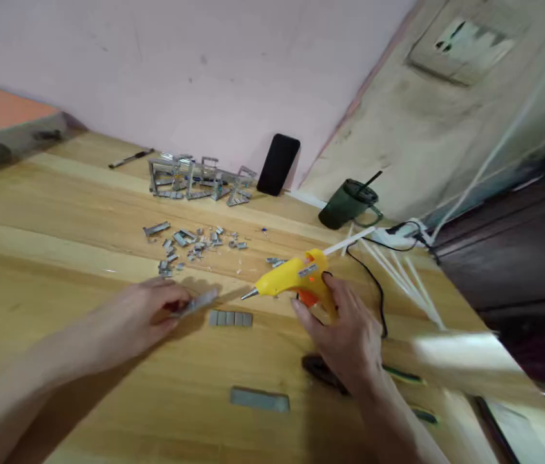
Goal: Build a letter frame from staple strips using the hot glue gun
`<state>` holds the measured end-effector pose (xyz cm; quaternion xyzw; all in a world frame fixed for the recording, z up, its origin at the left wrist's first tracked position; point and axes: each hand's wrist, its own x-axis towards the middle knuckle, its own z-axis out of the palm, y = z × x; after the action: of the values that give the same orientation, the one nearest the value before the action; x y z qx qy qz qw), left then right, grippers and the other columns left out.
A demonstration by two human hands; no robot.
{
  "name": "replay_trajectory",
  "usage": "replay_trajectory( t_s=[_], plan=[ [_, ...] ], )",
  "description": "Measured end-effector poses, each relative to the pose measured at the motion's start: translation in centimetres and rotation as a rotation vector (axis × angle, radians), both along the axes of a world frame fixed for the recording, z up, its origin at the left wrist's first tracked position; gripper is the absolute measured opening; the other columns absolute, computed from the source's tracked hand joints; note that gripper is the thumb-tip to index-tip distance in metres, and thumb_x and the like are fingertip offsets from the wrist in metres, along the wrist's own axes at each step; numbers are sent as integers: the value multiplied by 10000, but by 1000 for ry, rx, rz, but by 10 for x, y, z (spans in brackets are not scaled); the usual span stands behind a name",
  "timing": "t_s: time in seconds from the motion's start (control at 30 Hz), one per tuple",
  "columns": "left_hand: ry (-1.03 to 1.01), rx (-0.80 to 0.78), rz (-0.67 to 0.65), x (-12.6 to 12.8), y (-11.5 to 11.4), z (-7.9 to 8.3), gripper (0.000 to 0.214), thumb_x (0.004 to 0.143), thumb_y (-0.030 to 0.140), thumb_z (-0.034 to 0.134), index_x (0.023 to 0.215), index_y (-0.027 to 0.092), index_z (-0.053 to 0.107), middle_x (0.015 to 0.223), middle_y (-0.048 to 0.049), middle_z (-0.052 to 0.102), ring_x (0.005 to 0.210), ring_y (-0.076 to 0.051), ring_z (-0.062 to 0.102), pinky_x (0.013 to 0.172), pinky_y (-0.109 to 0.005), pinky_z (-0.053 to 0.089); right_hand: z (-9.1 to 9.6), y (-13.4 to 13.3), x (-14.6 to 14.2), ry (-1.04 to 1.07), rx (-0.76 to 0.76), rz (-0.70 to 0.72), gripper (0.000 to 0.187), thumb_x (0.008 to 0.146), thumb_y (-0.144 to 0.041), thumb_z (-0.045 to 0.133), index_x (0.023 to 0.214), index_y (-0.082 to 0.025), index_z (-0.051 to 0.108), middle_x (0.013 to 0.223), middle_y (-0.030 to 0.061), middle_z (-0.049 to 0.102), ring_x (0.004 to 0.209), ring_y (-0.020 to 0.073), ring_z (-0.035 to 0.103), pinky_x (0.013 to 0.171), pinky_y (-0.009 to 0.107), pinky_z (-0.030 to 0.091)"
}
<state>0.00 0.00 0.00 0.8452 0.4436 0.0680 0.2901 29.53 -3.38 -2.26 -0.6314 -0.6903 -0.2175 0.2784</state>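
My right hand grips the handle of a yellow hot glue gun with an orange trigger; its metal nozzle points left. My left hand pinches a grey strip of staples, its free end a short way from the nozzle. A flat row of staple strips lies on the wooden table just below the two. Another grey staple block lies nearer to me.
Several loose staple pieces lie scattered farther back, with small staple-built frames by the wall. A black phone leans on the wall. A dark green cup, white glue sticks and the black cord lie right. A pen lies at the back.
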Motion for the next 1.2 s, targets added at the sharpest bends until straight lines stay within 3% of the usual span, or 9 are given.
replay_trajectory(
  t_s=[0.2, 0.4, 0.53, 0.83, 1.0, 1.2],
  plan=[
    [31, 143, -173, 10, -17, -22, 195, 836, 177, 461, 931, 251, 614, 881, -26, 640, 835, -212, 603, 747, -342, 452, 2, -4, 1, 10, 4, 24, 435, 799, -508, 514, 1036, -147, 562, 881, 96, 676, 771, 235, 652, 618, 318, 506],
    [89, 123, -218, 23, -35, -22, 152, 866, 204, 477, 953, 206, 601, 929, -62, 668, 869, -235, 625, 770, -362, 482, 0, -10, -7, -15, -30, 95, 420, 820, -486, 509, 1037, -131, 563, 852, 82, 659, 757, 220, 648, 580, 286, 490],
    [120, 192, -232, 28, -43, -25, 122, 845, 157, 504, 840, 187, 621, 879, -61, 677, 851, -232, 628, 783, -361, 483, -2, -12, -13, -46, -37, 122, 373, 821, -444, 518, 1026, -137, 566, 883, 90, 657, 769, 214, 640, 605, 281, 485],
    [192, 331, -277, 28, -48, -38, 159, 781, 80, 520, 861, 172, 622, 898, -84, 651, 859, -248, 598, 796, -388, 481, -10, -10, -19, -77, -57, 112, 359, 798, -406, 560, 1035, -136, 559, 856, 78, 646, 748, 222, 630, 632, 297, 481],
    [193, 273, -237, 26, -43, -30, 55, 809, 197, 571, 831, 182, 619, 877, -66, 647, 844, -247, 588, 753, -384, 488, -13, -9, -20, -96, -39, 108, 369, 807, -417, 545, 1046, -136, 553, 870, 86, 646, 760, 224, 626, 632, 293, 477],
    [171, 171, -55, 18, -31, -19, 128, 801, 209, 560, 910, 186, 624, 933, -73, 643, 902, -261, 594, 778, -407, 488, -10, -8, -18, -78, -56, 104, 347, 815, -428, 535, 1019, -148, 558, 887, 90, 650, 765, 217, 625, 641, 289, 477]
  ],
)
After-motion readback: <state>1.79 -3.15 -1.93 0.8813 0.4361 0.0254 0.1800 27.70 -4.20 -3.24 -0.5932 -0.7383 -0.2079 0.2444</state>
